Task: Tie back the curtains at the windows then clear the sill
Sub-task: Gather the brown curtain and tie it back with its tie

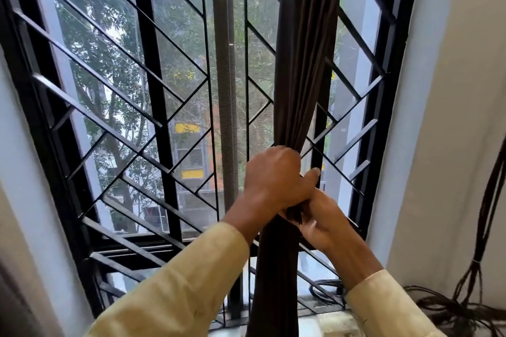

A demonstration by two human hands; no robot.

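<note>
the gathered dark curtain [301, 63] hangs before the window grille [153, 90], right of centre. the left hand [273, 175] curls its grip round the bunch; the right hand [320, 221], just below, pinches a dark fold. if either grip slackens, the folds would likely fan out. cables [325, 291] lie by the sill [331, 319]. no writing is readable.

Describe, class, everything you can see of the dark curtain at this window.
The curtain is dark brown, plain cloth that looks smooth and fairly heavy. It is gathered into one narrow bundle of upright folds, hanging right of centre in front of the black window grille. The left hand grips round it at mid-height, and the right hand holds its folds just beneath. Below the hands it widens slightly and drops out of view at the bottom edge.
</note>
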